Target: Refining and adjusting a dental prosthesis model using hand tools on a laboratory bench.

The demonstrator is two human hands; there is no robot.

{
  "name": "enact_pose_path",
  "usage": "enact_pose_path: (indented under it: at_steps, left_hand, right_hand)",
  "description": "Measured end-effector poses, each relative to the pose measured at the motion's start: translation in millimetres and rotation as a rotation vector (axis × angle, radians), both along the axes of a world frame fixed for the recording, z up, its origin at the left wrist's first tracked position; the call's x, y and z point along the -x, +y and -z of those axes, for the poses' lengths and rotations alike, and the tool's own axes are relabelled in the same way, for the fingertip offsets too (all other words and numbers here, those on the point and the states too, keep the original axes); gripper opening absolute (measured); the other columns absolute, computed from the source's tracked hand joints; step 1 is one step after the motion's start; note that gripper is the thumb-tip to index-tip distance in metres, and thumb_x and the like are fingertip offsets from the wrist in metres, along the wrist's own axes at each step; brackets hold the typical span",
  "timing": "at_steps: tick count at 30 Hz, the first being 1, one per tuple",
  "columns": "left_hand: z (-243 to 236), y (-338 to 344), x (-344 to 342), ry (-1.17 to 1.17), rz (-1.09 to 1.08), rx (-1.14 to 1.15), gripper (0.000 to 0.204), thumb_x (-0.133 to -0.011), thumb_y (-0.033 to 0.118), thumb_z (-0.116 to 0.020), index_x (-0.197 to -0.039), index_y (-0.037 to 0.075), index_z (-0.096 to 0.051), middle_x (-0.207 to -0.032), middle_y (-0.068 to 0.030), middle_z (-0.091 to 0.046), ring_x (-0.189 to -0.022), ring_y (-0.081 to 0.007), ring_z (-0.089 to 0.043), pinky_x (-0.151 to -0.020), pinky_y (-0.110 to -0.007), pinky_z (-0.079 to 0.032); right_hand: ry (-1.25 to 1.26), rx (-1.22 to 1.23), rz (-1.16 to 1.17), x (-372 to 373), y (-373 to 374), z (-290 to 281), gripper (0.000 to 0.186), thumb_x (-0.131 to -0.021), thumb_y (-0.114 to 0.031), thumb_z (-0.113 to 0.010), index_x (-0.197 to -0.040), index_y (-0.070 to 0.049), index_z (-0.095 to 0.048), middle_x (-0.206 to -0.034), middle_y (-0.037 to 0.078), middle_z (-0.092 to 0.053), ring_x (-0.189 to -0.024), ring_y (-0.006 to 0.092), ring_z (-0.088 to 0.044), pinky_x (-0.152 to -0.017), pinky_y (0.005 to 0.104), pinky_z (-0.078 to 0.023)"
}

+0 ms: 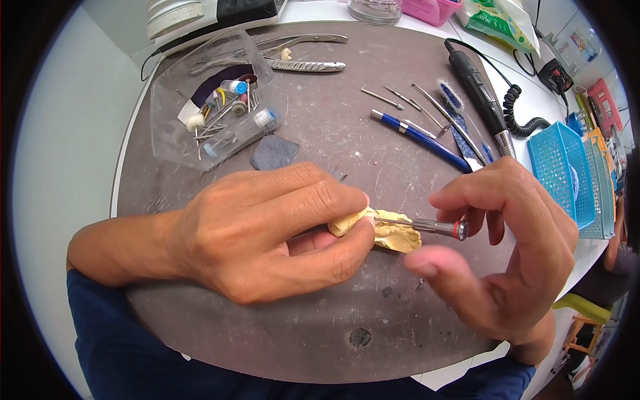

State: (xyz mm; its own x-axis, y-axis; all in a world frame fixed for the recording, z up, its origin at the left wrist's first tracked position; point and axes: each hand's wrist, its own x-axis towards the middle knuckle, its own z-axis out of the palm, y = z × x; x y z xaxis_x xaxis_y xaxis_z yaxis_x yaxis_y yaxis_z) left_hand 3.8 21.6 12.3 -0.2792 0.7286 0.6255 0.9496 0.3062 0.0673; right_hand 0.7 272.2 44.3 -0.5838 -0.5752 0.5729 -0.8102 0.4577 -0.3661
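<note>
My left hand [280, 227] is closed on a yellow plaster dental model [399, 235], pinching it between thumb and fingers over the middle of the bench. A slim metal screwdriver [433, 227] with a red ring at its end lies across the model. Its thin shank reaches the model beside my left thumb, where the tip is hard to make out. Around the handle end, my right hand [513, 253] is open, thumb and fingers apart on either side. Its curled fingers are close to the red ring; whether one touches it I cannot tell.
A clear plastic tray [163, 127] of burs and small vials stands far left, near a grey abrasive square [275, 152] and metal pliers [307, 65]. At far right lie a blue pen [427, 143], several thin instruments, a black handpiece [477, 87] and a blue basket [557, 160].
</note>
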Motion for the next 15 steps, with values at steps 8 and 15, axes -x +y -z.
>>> enact_pose_path:
  at_steps: [8, 15]
  left_hand:
    - [1.1, 1.8, 0.1, 0.003, 0.006, -0.010, 0.024, -0.074, 0.004, -0.083, -0.095, -0.004, -0.073, -0.094, -0.0221, -0.070, -0.074, -0.0249, -0.071, -0.060, -0.028, -0.059]
    - [-0.2, 0.6, -1.7, -0.035, -0.006, 0.020, 0.025, -0.073, 0.003, -0.084, -0.095, -0.004, -0.073, -0.095, -0.0211, -0.070, -0.074, -0.0237, -0.072, -0.059, -0.027, -0.059]
  right_hand:
    - [-0.016, -0.061, 0.104, -6.7, -0.1, -3.1, 0.032, -0.078, -0.029, -0.087, -0.078, -0.004, -0.066, -0.073, 0.004, -0.067, -0.058, 0.0106, -0.055, -0.048, 0.0237, -0.036]
    - [0.121, -0.037, 0.122, -12.5, 10.3, -16.3, 0.024, -0.077, -0.012, -0.086, -0.089, -0.002, -0.067, -0.076, 0.007, -0.068, -0.066, 0.0158, -0.060, -0.053, 0.0256, -0.042]
